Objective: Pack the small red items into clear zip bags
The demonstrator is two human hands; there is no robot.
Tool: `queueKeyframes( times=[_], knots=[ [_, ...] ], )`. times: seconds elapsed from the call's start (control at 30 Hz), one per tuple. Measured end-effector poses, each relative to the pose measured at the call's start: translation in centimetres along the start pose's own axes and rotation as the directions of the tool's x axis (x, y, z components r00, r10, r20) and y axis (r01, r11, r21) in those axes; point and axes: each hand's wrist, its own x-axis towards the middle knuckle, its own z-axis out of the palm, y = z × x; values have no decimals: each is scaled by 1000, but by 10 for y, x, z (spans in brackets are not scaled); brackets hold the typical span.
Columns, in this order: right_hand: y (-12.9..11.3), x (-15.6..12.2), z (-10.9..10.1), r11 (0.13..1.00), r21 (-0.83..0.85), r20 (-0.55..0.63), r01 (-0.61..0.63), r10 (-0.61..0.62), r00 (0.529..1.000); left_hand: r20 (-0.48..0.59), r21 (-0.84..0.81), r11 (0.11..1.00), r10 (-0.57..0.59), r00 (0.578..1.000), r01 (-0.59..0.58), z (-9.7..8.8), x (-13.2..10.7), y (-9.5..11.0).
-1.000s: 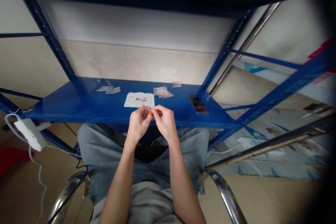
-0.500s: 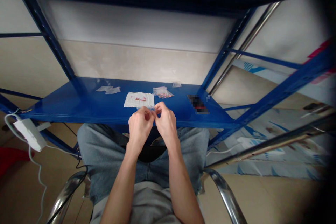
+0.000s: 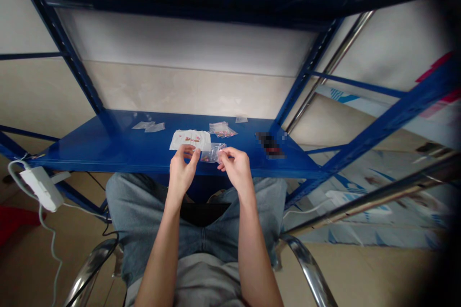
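Head view: pinching a small clear plastic bag (image 3: 215,152) pretty much mid-frame with fingers of right hand (image 3: 238,167), holding fingers of left hand (image 3: 182,169) kinda parted beside white rectangular sheet (image 3: 203,139).

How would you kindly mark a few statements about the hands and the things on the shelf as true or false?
1. The right hand holds a clear bag. True.
2. The left hand is clenched in a tight fist. False: its thumb and fingers stand apart.
3. The shelf is blue. True.
4. The white sheet lies to the right of the dark pixelated item. False: it lies to its left.
5. Some bags with pinkish contents lie farther back than the held bag. True.
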Motion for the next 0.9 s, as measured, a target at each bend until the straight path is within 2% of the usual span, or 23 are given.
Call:
queueKeyframes(
  times=[0.07,0.17,0.2,0.27,0.37,0.5,0.63,0.7,0.77,0.9],
  knots=[
    [2,2,-1,990,132,32,-43,39,999,125,-152,984,-80,989,98,-3,5,-13],
    [3,3,-1,963,257,89,-76,55,995,397,-360,877,-164,903,318,-3,6,-23],
    [3,3,0,956,282,101,-81,54,993,455,-399,840,-167,875,368,-2,5,-24],
    [3,3,0,945,314,116,-91,57,992,499,-455,788,-159,852,414,1,3,-24],
    [4,2,-1,937,333,143,-103,58,988,495,-497,757,-153,855,423,3,3,-25],
    [-2,1,-3,941,330,149,-77,28,988,474,-498,776,-131,871,388,-1,3,-28],
    [-6,1,-7,931,365,35,-15,2,999,367,-508,804,-123,922,309,-16,18,-30],
    [-5,1,-10,933,360,-51,5,14,999,301,-495,832,-106,948,250,-29,39,-28],
    [-3,2,-12,939,344,-91,3,30,995,285,-440,878,-65,956,190,-43,70,-23],
    [1,3,-10,951,310,-35,-7,19,999,304,-203,976,-10,953,75,-65,145,-11]
  ],
)
